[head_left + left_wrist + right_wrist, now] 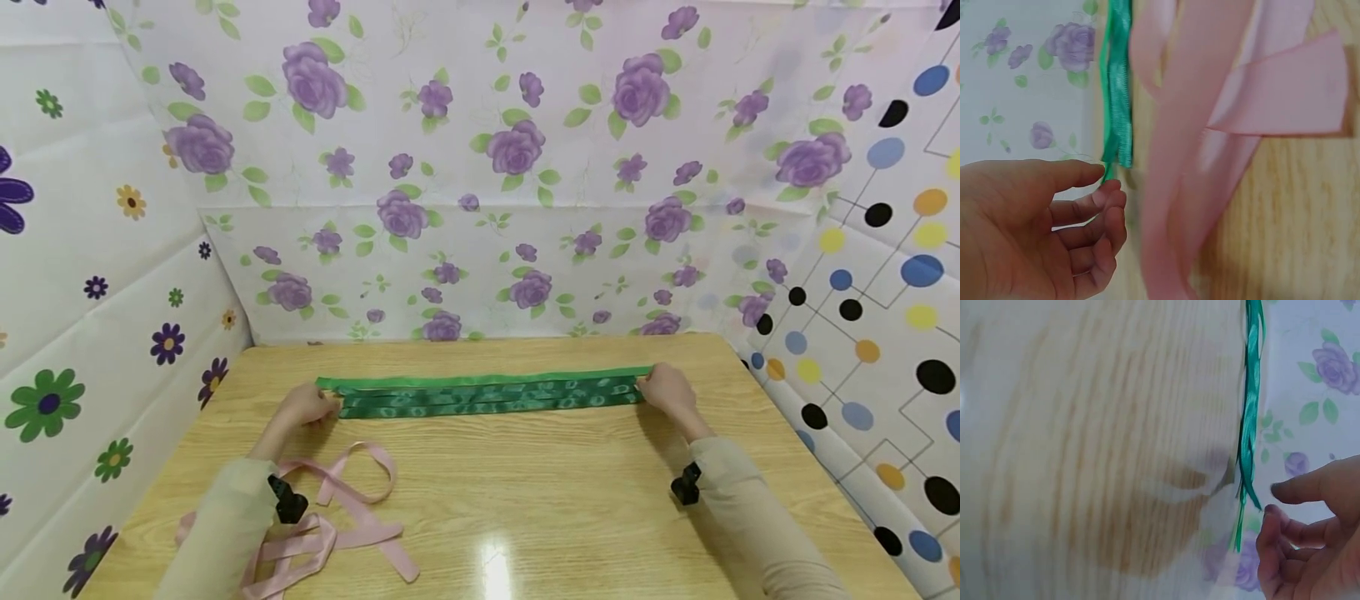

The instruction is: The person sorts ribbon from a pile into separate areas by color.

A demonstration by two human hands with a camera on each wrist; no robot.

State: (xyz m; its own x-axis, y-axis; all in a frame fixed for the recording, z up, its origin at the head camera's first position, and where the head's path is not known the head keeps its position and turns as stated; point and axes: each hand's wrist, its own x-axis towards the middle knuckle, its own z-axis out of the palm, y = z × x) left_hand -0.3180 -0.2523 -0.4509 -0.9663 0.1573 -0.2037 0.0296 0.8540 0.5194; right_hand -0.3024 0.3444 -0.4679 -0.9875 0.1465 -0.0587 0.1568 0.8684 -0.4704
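Green ribbon strips (487,396) lie side by side across the far part of the table, the rear one plain bright green, the nearer ones darker with pale marks. At their left end my left hand (309,403) pinches a narrow end of green ribbon (1119,94) between thumb (1079,174) and index finger. My right hand (667,388) is at the other end. In the right wrist view, a small gap separates its thumb (1300,489) from its index fingertip, beside the tip of a green ribbon (1250,412). Its other fingers are bent.
Loops of pink ribbon (367,521) lie loosely on the wooden table (525,475) beside and partly behind my left forearm. A flowered sheet (480,150) hangs behind the table. Patterned sheets also stand at the left and right sides.
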